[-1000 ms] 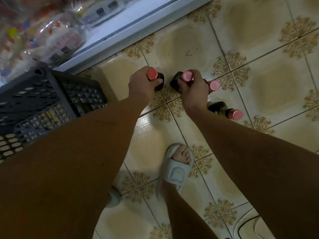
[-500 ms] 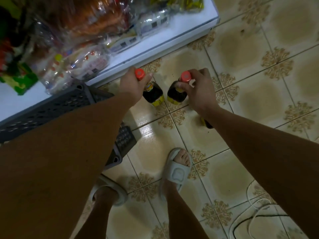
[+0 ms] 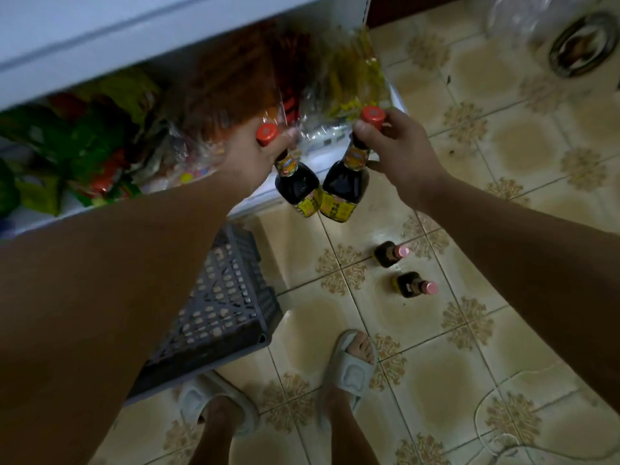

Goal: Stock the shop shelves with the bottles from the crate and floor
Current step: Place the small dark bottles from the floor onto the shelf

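Bottles are still waiting on the floor: two (image 3: pixel 389 254) (image 3: pixel 412 285) are standing near the crate (image 3: pixel 228 297). Higher up, the left hand (image 3: pixel 250 159) is gripping one bottle (image 3: pixel 295 182) by its neck, and the right hand (image 3: pixel 399 152) is pinching another (image 3: pixel 344 182) below its cap. Both are hanging neck-up, long axes nearly vertical, just before the shelf (image 3: pixel 161 28), about equally near.
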Available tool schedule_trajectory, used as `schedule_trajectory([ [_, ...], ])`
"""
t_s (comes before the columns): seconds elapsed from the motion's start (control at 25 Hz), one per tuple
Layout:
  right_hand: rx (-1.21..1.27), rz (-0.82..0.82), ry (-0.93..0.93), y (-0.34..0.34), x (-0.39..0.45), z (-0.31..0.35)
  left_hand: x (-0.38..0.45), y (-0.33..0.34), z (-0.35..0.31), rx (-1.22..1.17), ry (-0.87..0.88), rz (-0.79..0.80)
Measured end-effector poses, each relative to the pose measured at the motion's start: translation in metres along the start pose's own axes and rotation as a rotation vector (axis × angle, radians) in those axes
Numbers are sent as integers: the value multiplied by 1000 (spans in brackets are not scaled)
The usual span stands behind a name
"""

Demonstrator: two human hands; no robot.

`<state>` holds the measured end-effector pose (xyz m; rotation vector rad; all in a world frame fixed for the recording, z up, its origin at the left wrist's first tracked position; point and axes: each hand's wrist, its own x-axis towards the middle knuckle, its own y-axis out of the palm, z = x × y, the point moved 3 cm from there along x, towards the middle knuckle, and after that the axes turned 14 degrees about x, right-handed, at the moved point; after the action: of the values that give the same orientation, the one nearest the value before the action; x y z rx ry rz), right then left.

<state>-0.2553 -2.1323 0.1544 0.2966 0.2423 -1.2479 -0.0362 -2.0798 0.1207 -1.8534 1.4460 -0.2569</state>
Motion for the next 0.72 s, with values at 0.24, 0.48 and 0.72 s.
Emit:
schedule_trajectory([
  [0.24, -11, 17, -185, 60, 4, 91, 4, -85, -36, 83, 184, 5],
  [0.48, -190, 171, -382, 145, 1, 177, -6, -188, -77, 174, 360, -67],
  [0.72, -242, 260, -480, 229, -5, 232, -19, -291, -87, 85, 375, -118],
])
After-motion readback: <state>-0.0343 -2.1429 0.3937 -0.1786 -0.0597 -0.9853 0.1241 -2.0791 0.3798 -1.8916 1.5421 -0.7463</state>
